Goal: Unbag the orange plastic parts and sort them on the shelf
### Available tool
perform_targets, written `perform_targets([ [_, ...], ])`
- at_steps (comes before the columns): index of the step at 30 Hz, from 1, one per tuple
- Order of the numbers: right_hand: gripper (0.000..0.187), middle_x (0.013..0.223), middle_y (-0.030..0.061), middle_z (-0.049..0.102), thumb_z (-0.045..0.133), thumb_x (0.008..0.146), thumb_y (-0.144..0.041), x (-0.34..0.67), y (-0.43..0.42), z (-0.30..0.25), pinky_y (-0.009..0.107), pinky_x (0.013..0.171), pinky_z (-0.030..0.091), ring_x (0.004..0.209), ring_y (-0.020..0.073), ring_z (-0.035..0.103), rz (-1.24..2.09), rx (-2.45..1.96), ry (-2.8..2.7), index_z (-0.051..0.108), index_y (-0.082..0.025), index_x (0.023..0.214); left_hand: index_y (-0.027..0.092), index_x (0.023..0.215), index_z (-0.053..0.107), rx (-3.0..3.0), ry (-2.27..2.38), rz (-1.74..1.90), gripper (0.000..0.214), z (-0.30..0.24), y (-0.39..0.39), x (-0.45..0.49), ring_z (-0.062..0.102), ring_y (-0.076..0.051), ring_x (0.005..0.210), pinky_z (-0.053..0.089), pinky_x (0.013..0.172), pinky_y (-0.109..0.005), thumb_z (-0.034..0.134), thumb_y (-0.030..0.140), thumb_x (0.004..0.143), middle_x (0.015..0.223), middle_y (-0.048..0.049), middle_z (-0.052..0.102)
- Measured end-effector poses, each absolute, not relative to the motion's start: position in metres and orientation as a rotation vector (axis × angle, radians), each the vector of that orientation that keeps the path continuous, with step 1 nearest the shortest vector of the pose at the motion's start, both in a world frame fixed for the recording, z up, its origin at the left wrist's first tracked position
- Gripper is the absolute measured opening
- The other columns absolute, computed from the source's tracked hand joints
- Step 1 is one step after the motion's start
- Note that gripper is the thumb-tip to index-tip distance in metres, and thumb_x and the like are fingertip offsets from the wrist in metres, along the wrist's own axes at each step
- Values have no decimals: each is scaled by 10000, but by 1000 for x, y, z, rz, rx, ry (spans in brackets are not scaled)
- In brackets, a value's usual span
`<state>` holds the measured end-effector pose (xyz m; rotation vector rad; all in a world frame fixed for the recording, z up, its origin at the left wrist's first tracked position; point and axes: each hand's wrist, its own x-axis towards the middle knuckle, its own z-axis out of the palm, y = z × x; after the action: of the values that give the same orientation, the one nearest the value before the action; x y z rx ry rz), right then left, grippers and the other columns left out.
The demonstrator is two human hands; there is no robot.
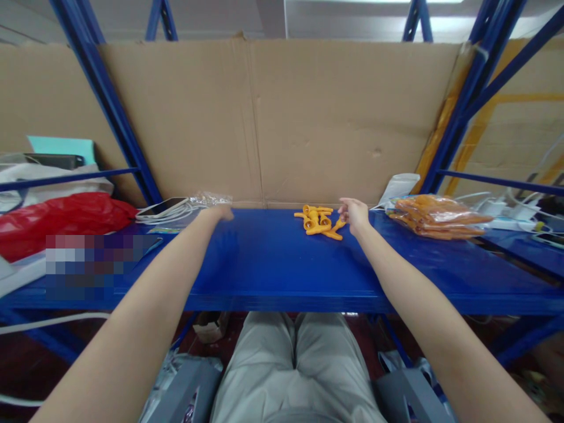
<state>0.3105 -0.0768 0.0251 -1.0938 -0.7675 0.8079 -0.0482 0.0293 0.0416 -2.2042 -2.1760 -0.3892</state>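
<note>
Several small orange plastic pieces lie in a loose pile on the blue tabletop. They have round hollow ends and slim tapering arms; their exact kind is not clear. My right hand is at the pile's right side, fingers curled, with one orange piece against them. That hand partly hides the contact. Farther left, my left hand reaches toward the back of the tabletop beside a clear plastic bag. Its fingers are smeared and mostly turned away, so their hold does not show.
At right lies a clear bag of orange pieces, near white cables and plugs. A coiled white cable, a phone and a red plastic bag are at left. Cardboard stands behind, between blue posts.
</note>
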Motion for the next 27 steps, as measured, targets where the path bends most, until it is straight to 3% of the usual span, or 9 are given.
perform_targets([
  [2,171,404,-65,501,466,846,-64,311,-77,25,157,325,276,290,65,375,810,-1094,-761,578,-168,770,141,1169,704,-2252,-2166,-450,521,52,18,-23,641,-280,1158,485,962,-280,606,91,661,1185,-125,721],
  [5,176,409,-62,502,457,837,-53,313,-77,26,158,324,276,295,66,369,802,-1084,-736,571,-166,766,143,1161,701,-2240,-2165,-917,437,58,-1,17,661,-234,1119,500,919,-246,572,93,747,1189,-97,720],
  [9,162,444,-78,494,452,840,-59,325,-76,31,155,335,293,309,58,359,800,-1062,-588,523,-181,762,127,1238,620,-2338,-2331,-1608,399,47,-20,54,731,-159,840,550,691,-238,454,107,876,1133,-118,730],
  [11,167,483,-88,489,439,851,-71,334,-76,35,159,342,298,319,56,363,776,-1036,-429,469,-200,750,127,1231,607,-2350,-2365,-1745,384,35,-23,59,728,-132,743,534,621,-209,438,100,888,1098,-121,739],
  [16,234,553,-94,432,366,910,-94,363,-82,43,155,374,297,365,49,370,581,-954,-58,345,-223,716,125,1159,657,-2391,-2326,-1370,372,4,-15,52,731,-150,746,545,658,-219,508,61,825,1036,-111,757],
  [21,286,606,-55,470,300,990,-200,383,-94,43,183,406,351,416,59,428,420,-986,65,386,-221,719,140,1141,699,-2509,-2074,-1052,378,-8,-11,56,725,-162,870,542,832,-243,529,67,812,1016,-101,763],
  [27,318,606,-32,453,292,1024,-327,392,-100,41,176,415,390,437,86,444,364,-981,140,399,-230,740,122,1205,682,-2653,-1914,-946,441,-8,-15,63,715,-154,871,530,864,-246,524,54,800,996,-100,760],
])
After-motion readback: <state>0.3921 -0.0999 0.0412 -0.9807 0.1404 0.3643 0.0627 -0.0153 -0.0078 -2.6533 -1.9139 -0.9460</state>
